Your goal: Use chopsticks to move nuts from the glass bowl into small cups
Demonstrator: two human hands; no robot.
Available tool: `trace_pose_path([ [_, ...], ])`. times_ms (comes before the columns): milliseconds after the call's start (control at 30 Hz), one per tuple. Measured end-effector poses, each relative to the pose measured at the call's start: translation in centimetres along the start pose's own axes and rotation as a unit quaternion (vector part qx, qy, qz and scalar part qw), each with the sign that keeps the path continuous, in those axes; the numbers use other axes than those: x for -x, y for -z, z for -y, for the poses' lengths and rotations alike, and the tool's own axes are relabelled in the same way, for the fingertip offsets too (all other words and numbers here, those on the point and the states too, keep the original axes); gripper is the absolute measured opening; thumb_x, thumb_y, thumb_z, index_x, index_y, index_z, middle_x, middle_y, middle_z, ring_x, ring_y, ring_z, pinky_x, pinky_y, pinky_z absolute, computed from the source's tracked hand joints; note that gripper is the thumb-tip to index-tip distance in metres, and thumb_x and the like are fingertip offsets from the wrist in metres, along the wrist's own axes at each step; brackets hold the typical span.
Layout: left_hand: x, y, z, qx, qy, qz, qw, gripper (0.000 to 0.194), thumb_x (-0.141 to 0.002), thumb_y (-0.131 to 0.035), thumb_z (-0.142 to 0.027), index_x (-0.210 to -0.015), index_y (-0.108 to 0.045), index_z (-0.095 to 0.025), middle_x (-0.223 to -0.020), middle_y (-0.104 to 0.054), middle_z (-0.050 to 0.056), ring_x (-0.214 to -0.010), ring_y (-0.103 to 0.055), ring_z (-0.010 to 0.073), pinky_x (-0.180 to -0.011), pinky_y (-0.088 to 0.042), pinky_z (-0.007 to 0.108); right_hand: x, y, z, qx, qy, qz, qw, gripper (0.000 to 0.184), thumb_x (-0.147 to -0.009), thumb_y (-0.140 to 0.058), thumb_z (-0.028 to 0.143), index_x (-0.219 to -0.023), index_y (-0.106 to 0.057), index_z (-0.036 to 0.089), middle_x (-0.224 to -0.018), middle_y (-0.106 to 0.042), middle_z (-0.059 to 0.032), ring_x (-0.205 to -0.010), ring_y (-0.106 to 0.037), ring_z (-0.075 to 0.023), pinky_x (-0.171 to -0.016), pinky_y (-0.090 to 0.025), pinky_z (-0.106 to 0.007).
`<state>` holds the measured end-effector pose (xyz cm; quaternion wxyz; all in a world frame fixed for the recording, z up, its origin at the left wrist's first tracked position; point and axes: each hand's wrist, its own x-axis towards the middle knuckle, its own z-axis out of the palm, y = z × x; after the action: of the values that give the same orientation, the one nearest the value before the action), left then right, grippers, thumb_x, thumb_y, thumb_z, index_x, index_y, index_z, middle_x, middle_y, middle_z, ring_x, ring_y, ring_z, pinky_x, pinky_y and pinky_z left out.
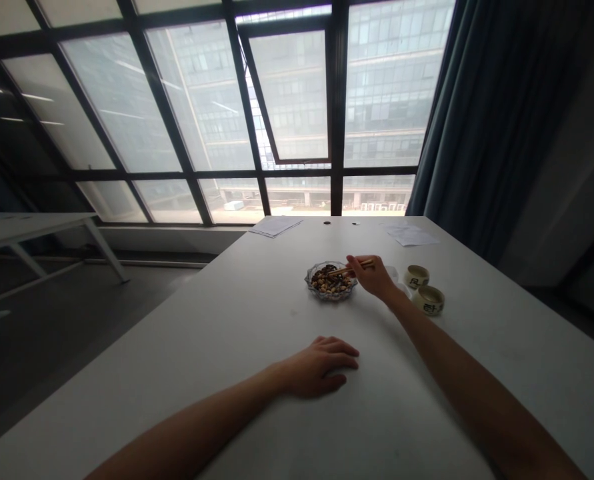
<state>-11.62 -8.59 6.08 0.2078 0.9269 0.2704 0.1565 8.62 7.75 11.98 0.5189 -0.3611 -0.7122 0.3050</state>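
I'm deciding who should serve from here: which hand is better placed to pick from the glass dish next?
Probably the right: the right hand holds wooden chopsticks with their tips over the glass dish. The left hand lies empty on the table, farther from the dish.

two cups (429, 300) sit right of the glass dish (329, 297)

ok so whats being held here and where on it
The right hand grips chopsticks near their rear ends, tips over a glass dish; the left hand lies flat, holding nothing.
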Motion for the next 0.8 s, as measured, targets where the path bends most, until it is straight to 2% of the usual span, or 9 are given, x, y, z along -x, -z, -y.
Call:
trace_pose_path([
  [133, 0.0, 0.1, -0.1, -0.003, -0.001, -0.001, 1.0, 0.037, -0.097, -0.06, -0.028, -0.133, -0.062, -0.029, -0.144, -0.06, 0.008, -0.133, -0.054, 0.0286, -0.116, -0.035, 0.044, -0.6, 2.2, 2.7, -0.033, 0.008, -0.024, 0.999, 0.061, -0.084, -0.065, 0.072, -0.076, -0.076, 0.013, -0.076, -0.078, -0.0143, -0.067, -0.078, -0.0291, -0.063, -0.065, -0.036],
  [233, 0.0, 0.1, -0.1, -0.007, 0.0, -0.001, 1.0, 0.036, -0.097, -0.06, -0.028, -0.133, -0.061, -0.029, -0.144, -0.06, 0.007, -0.133, -0.054, 0.0282, -0.116, -0.036, 0.043, -0.6, 4.8, 5.6, -0.011, 0.007, -0.042, 0.999, 0.061, -0.084, -0.067, 0.072, -0.08, -0.076, 0.011, -0.077, -0.078, -0.0153, -0.067, -0.077, -0.0276, -0.062, -0.065, -0.035],
  [367, 0.0, 0.1, -0.1, -0.007, -0.003, 0.003, 1.0, 0.037, -0.096, -0.061, -0.027, -0.133, -0.061, -0.029, -0.144, -0.06, 0.007, -0.133, -0.054, 0.0275, -0.116, -0.036, 0.042, 0.3, 9.9, 9.3, 0.06, -0.011, -0.105, 0.993, 0.058, -0.086, -0.067, 0.069, -0.078, -0.075, 0.012, -0.071, -0.076, -0.0153, -0.061, -0.076, -0.0267, -0.056, -0.064, -0.034],
  [467, 0.0, 0.1, -0.1, -0.004, 0.0, 0.002, 1.0, 0.037, -0.097, -0.06, -0.027, -0.134, -0.061, -0.029, -0.144, -0.06, 0.007, -0.134, -0.053, 0.0274, -0.116, -0.035, 0.043, 1.6, 14.5, 10.8, 0.15, -0.028, -0.146, 0.977, 0.05, -0.09, -0.066, 0.063, -0.075, -0.074, 0.016, -0.067, -0.073, -0.0147, -0.056, -0.074, -0.0262, -0.051, -0.061, -0.033],
  [600, 0.1, 0.0, 0.1, -0.005, 0.006, 0.003, 1.0, 0.037, -0.097, -0.06, -0.028, -0.134, -0.061, -0.029, -0.145, -0.059, 0.008, -0.134, -0.052, 0.0281, -0.116, -0.035, 0.044, 2.5, 19.1, 10.2, 0.192, -0.077, -0.147, 0.967, 0.04, -0.094, -0.065, 0.052, -0.069, -0.072, 0.023, -0.062, -0.071, -0.0153, -0.054, -0.073, -0.0293, -0.047, -0.059, -0.037],
  [700, 0.2, 0.0, 0.2, -0.007, 0.009, 0.005, 1.0, 0.038, -0.096, -0.061, -0.027, -0.134, -0.061, -0.029, -0.145, -0.059, 0.007, -0.134, -0.052, 0.0279, -0.116, -0.035, 0.044, 2.0, 20.6, 8.5, 0.161, -0.158, -0.138, 0.964, 0.037, -0.095, -0.066, 0.043, -0.065, -0.07, 0.021, -0.067, -0.073, -0.0177, -0.055, -0.074, -0.0291, -0.052, -0.062, -0.039],
  [800, 0.2, 0.1, 0.1, -0.007, 0.012, 0.009, 1.0, 0.038, -0.096, -0.061, -0.026, -0.134, -0.06, -0.029, -0.146, -0.058, 0.007, -0.134, -0.052, 0.0279, -0.116, -0.035, 0.044, 1.2, 21.1, 6.6, 0.136, -0.219, -0.119, 0.959, 0.036, -0.093, -0.071, 0.036, -0.062, -0.068, 0.018, -0.065, -0.072, -0.02, -0.052, -0.073, -0.0275, -0.053, -0.061, -0.037],
])
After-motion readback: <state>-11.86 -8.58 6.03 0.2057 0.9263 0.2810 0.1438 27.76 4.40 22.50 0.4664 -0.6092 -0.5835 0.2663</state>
